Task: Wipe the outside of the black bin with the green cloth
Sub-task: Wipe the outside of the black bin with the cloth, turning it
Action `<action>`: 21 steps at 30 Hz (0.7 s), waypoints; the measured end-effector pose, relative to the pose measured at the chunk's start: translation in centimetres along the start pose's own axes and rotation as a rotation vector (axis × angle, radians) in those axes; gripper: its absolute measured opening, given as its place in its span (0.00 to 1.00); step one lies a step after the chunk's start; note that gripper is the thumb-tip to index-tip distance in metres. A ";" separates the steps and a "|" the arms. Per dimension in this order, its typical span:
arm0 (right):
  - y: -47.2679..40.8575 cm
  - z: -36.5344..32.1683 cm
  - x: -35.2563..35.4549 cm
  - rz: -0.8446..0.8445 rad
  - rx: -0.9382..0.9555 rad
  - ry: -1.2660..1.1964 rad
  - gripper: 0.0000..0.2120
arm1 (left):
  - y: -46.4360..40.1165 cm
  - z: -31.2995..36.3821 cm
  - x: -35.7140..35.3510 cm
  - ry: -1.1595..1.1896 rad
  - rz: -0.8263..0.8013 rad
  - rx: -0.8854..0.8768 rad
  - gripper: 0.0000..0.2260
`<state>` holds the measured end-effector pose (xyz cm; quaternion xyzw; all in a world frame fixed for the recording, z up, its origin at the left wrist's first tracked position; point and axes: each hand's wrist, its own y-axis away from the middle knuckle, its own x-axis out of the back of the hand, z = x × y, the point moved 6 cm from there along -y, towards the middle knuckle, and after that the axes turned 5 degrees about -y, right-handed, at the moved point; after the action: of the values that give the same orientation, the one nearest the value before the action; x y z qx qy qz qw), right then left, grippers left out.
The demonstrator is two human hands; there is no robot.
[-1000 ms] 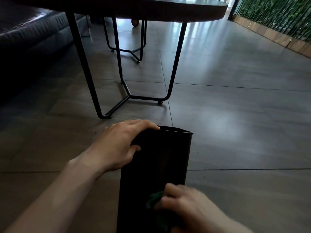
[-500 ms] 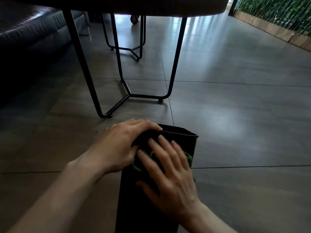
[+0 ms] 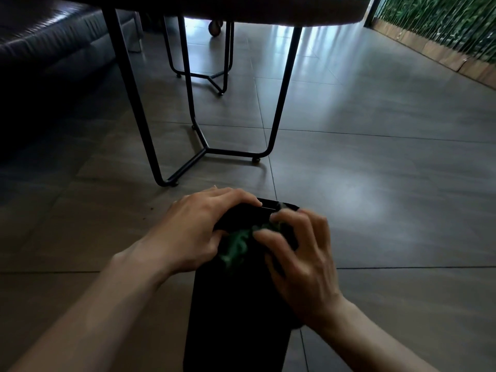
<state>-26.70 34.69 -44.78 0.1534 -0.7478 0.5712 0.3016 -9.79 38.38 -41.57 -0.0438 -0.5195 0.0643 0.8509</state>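
The black bin lies tipped on the tiled floor, its far end pointing away from me. My left hand grips that far end at the left corner, fingers curled over the edge. My right hand sits on the bin's upper side near the far end, fingers curled and bunching the green cloth against the surface. The cloth shows as a crumpled patch between my two hands. The right hand is slightly blurred.
A table with thin black metal legs stands just beyond the bin. A second black frame is farther back. A dark sofa fills the upper left. A green plant wall with a wooden base runs along the right.
My right hand slid the cloth from the bin's near part up to its far end, then curled its fingers and bunched the cloth. My left hand kept its grip.
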 end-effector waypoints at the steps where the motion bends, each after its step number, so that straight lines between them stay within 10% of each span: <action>1: -0.5 0.2 0.2 0.018 -0.021 0.010 0.07 | 0.0 0.0 0.0 0.003 0.002 -0.002 0.30; 10: 3.0 -1.4 1.1 -0.258 0.243 0.004 0.03 | 0.0 -0.2 0.1 -0.027 0.013 0.010 0.34; 21: 2.7 19.4 9.5 -0.030 -1.122 -0.097 0.17 | 1.6 -1.3 1.5 0.026 -0.007 0.001 0.33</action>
<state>-40.95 18.23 -44.06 0.0064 -0.9477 0.0739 0.3104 -8.10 40.13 -41.09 -0.0423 -0.5084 0.0611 0.8579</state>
